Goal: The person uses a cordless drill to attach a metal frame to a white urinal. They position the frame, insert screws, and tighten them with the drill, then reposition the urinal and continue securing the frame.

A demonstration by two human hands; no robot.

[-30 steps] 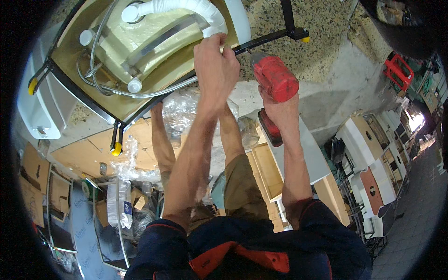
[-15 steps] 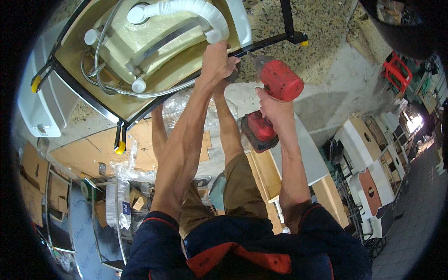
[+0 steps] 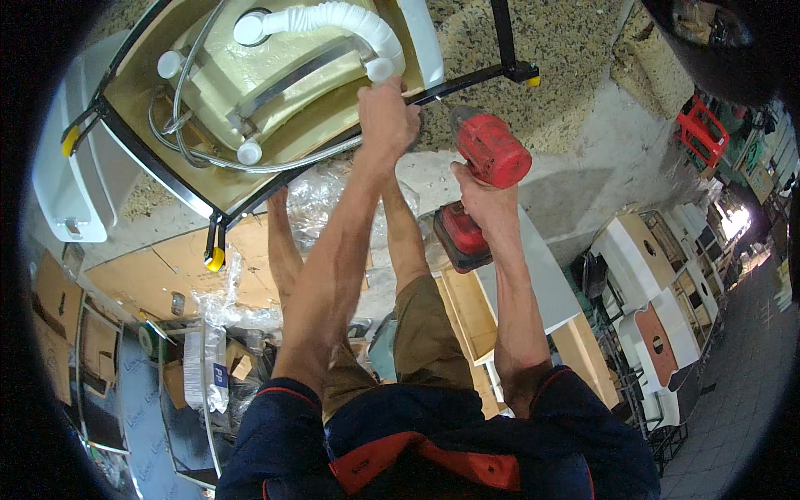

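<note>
So the basin (image 3: pixel 229 79) is at the upper left, underside showing, with a black metal frame (image 3: pixel 462 85) around its edge. Corrugated hose (image 3: pixel 333 17), braided hose (image 3: pixel 275 165) and yellow-tipped feet (image 3: pixel 215 260) all look fitted already, so I'd guess fixing along the near rail is the unfinished bit; can't tell if any screw's seated. Left hand (image 3: pixel 386 121) is bunched up at that rail by the hose end, can't tell what it's pinching, if anything. Right hand (image 3: pixel 490 200) has its fingers wrapped round a red drill (image 3: pixel 492 150), nose close to the rail. Crumpled clear plastic (image 3: pixel 325 208) and flattened cardboard (image 3: pixel 167 267) clutter the footing, and an open wooden drawer (image 3: pixel 467 308) sits by the right leg.
</note>
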